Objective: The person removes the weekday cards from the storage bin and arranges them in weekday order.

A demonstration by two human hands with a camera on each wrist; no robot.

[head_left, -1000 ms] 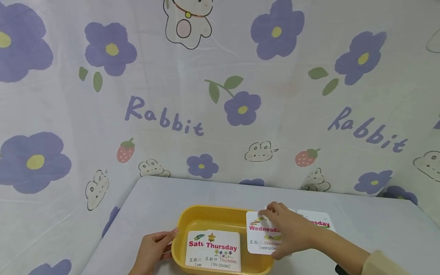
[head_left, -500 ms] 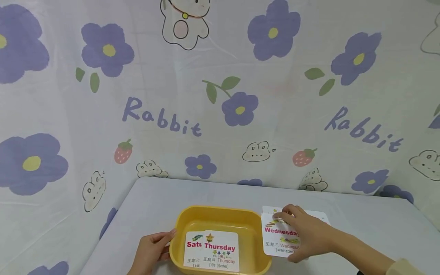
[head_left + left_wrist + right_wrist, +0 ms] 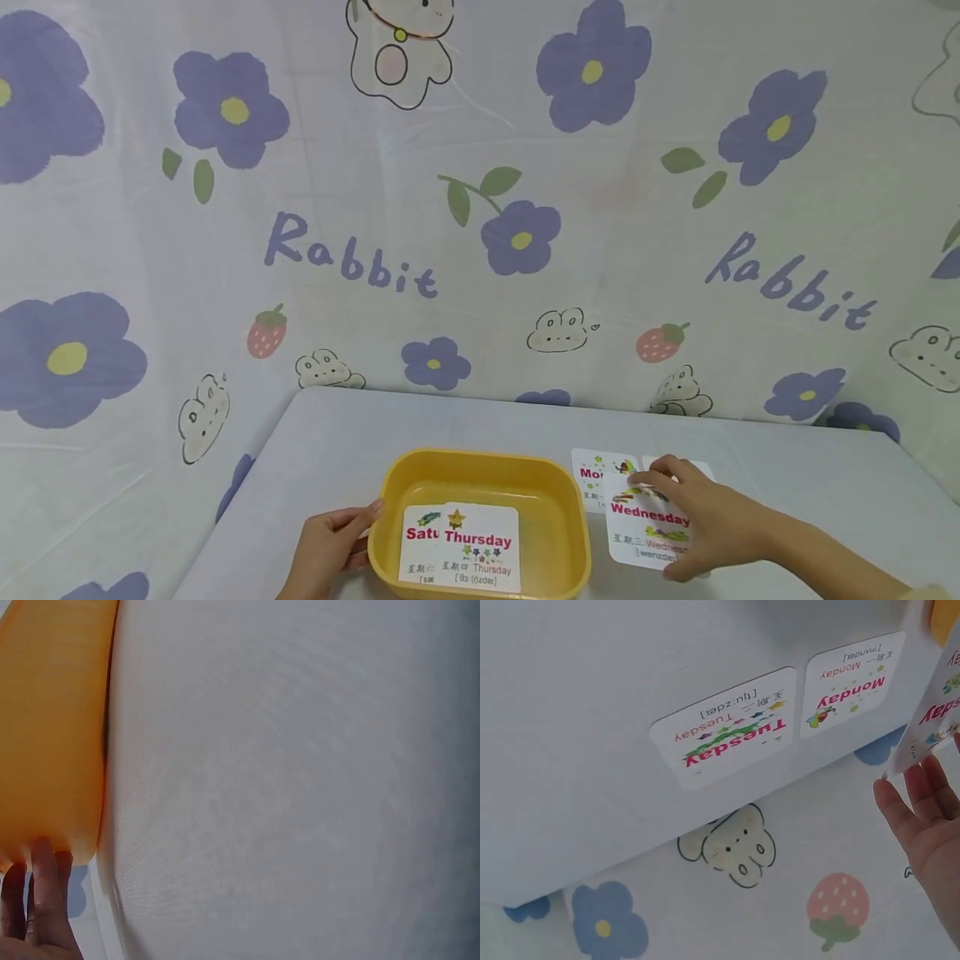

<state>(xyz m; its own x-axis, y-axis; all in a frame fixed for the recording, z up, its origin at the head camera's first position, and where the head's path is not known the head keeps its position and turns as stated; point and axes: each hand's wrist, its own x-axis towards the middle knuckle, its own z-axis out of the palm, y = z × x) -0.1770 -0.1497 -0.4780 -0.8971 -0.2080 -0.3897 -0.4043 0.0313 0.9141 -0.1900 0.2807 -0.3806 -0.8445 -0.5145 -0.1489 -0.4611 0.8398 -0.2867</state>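
My right hand (image 3: 708,512) holds a white "Wednesday" flash card (image 3: 637,546) above the table, right of a yellow plastic basin (image 3: 517,465). Thumb and fingertips grip the card's edges. My left hand (image 3: 330,542) grips the basin's left end, thumb at the rim; in the left wrist view its fingers (image 3: 49,892) press against the outer wall. Inside the basin a "Thursday" card (image 3: 483,558) overlaps a "Saturday" card (image 3: 418,546), whose word is partly covered. On the table lie a "Monday" card (image 3: 855,684) and a "Tuesday" card (image 3: 731,731), side by side and partly hidden in the head view.
The table (image 3: 420,417) has a pale cover and ends at a cloth backdrop (image 3: 480,125) printed with purple flowers, rabbits and strawberries. The Monday and Tuesday cards lie toward the table's far edge, beyond my right hand.
My right hand has carried the Wednesday card rightward from over the basin's right end to beside it, uncovering the Monday card. My left hand stays on the basin.
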